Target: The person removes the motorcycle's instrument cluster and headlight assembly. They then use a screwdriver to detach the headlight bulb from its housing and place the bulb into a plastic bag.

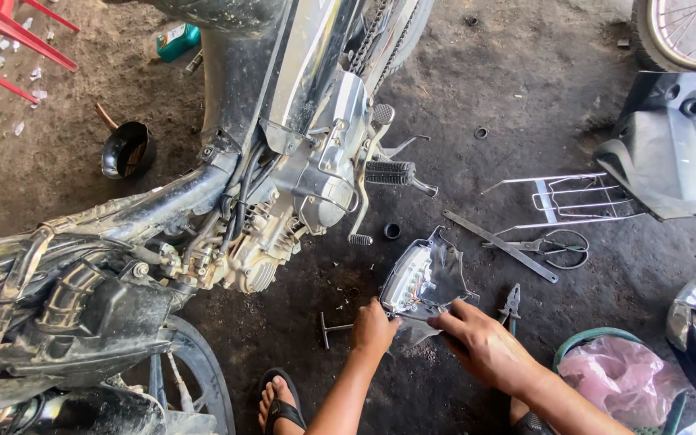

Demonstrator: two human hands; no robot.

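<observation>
Both hands, left hand (374, 326) and right hand (481, 342), gripped the detached instrument panel (422, 282) on the floor (485, 72); the motorcycle (283, 177) stood stripped.

Red stool (2, 36), teal bottle (177, 40), pink bag (622, 379), black sandal (282, 409), perhaps grey panel (660, 157).

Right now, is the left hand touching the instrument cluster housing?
Touching. The head view shows the left hand gripping the lower left edge of the instrument cluster housing, fingers against it, no gap.
</observation>
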